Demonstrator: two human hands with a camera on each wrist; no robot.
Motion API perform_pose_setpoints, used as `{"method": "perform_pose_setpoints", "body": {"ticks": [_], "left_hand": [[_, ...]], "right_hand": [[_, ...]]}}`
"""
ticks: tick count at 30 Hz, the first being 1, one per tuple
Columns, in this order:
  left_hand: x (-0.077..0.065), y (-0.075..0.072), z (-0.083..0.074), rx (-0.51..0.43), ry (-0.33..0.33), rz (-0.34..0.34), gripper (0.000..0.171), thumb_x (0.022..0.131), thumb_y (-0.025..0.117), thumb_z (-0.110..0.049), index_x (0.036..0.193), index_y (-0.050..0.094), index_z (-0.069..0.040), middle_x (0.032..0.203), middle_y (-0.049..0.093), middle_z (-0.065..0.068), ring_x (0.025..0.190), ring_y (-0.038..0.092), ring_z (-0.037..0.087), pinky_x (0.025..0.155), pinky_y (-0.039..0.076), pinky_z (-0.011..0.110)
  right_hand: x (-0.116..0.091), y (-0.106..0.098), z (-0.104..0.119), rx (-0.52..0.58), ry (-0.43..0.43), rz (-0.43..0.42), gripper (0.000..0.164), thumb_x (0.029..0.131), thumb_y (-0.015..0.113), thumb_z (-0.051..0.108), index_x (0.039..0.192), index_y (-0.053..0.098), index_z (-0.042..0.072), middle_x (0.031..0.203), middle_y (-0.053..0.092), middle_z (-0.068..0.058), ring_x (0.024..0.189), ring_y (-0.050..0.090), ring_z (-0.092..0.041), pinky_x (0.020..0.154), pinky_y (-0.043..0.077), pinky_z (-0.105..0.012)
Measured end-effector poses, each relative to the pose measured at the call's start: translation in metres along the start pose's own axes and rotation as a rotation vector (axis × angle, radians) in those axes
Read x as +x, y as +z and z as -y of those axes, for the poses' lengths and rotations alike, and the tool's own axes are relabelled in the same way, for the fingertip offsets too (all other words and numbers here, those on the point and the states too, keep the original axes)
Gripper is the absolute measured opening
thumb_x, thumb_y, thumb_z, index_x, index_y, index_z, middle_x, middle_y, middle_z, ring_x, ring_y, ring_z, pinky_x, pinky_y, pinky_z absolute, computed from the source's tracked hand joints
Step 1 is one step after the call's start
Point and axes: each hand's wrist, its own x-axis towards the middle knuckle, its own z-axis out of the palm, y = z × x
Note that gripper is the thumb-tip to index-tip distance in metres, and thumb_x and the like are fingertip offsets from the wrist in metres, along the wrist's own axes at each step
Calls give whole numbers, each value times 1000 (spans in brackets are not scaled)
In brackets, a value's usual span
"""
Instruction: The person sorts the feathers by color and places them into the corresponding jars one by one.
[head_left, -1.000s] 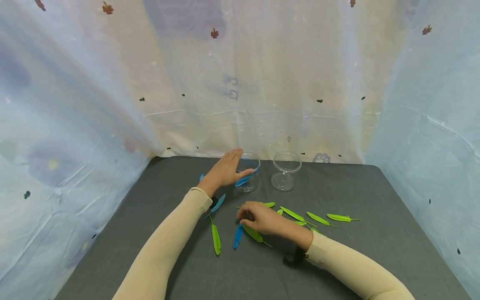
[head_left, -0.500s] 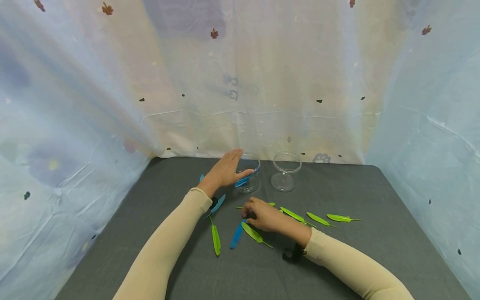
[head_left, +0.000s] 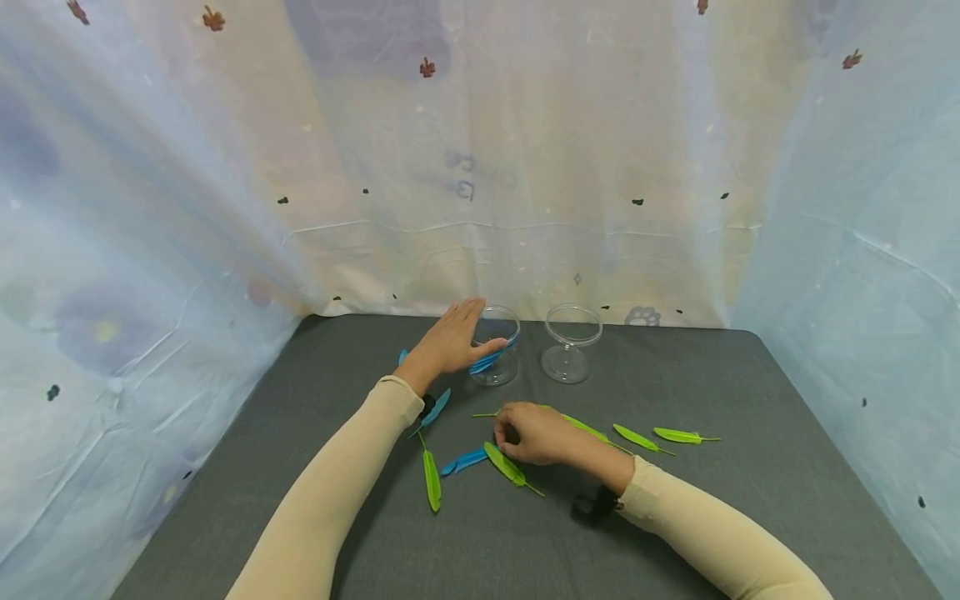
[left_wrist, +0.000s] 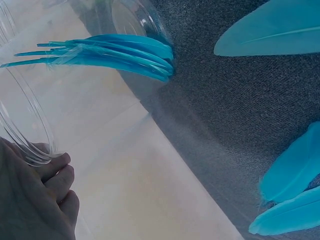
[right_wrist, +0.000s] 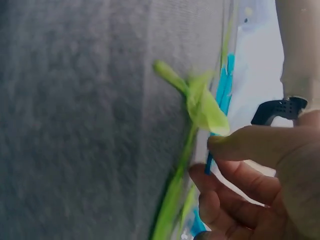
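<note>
My left hand (head_left: 452,337) holds the left clear stemmed glass (head_left: 507,367) by its bowl, thumb in front and fingers behind. A bunch of blue feathers (left_wrist: 115,56) lies in that bowl, the quills reaching past the rim. Low over the table, my right hand (head_left: 532,433) pinches a blue feather (head_left: 466,461) by its quill between thumb and fingertips, the vane pointing left. In the right wrist view a green feather (right_wrist: 206,107) overlaps the blue one near the thumb. Another green feather (head_left: 504,464) lies just beneath the right hand.
A second stemmed glass (head_left: 567,364) stands to the right. Green feathers (head_left: 636,437) are scattered on the grey cloth (head_left: 480,542) at the right, with one green feather (head_left: 432,482) at the left. Loose blue feathers (head_left: 436,407) lie near the left wrist. A patterned curtain (head_left: 540,167) hangs behind.
My right hand has shifted slightly right, and the blue feather in it has swung from pointing down toward the front to pointing left. The left hand and the glasses have stayed put.
</note>
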Motion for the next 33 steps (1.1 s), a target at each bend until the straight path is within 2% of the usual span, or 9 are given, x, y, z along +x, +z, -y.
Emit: {"method": "perform_pose_setpoints", "body": {"ticks": [4,7,12,15,20,23,27,33], "left_hand": [[0,1,0,-6,-2,1,105,103,41,-79,174,9,-9,180,13,10,167,11,25,137,-1,36],[0,0,0,-9,-2,0,105,103,41,-79,174,9,-9,180,13,10,167,11,25,136,-1,36],[-1,-1,-1,-20,1,-4,104,104,44,-78,174,10,-7,180,14,12,167,12,27,137,0,37],[-1,-1,-1,-23,-4,-1,104,104,44,-78,174,10,-7,180,14,12,167,12,27,137,0,36],[0,-1,-2,-17,-9,0,105,103,43,-79,174,10,-8,180,14,12,167,12,27,137,2,38],[0,-1,-2,-11,-9,0,106,103,43,-79,174,11,-7,180,14,12,167,12,27,137,3,41],[0,-1,-1,-7,-7,0,106,103,42,-79,174,11,-7,180,14,12,167,11,27,137,4,41],[0,-1,0,-13,1,-6,106,103,42,-79,174,11,-7,180,15,12,167,13,27,137,4,41]], "right_hand": [[-4,-7,-3,47,6,-3,18,101,74,12,89,68,23,78,62,14,66,56,-3,58,50,-25],[-6,-13,-6,87,1,-13,14,101,73,10,93,69,20,79,65,14,66,58,-2,60,52,-23],[-9,-19,-9,207,-34,-54,5,103,72,7,99,75,9,85,73,6,71,63,-3,62,56,-23],[-12,-22,-10,245,-43,-104,5,103,74,9,102,78,7,90,77,-1,74,65,-2,64,57,-23],[-18,-27,-11,260,-46,-208,7,102,76,12,106,80,8,97,79,-7,79,68,-3,72,60,-25],[-21,-30,-11,247,-44,-250,8,102,76,11,108,81,9,97,79,-5,83,71,-5,78,62,-26],[-25,-34,-14,226,-41,-261,11,103,74,7,111,81,9,101,80,-4,89,74,-9,84,63,-29],[-32,-41,-21,262,-51,-257,18,106,66,0,116,79,6,107,79,-7,96,76,-22,85,65,-36]]}}
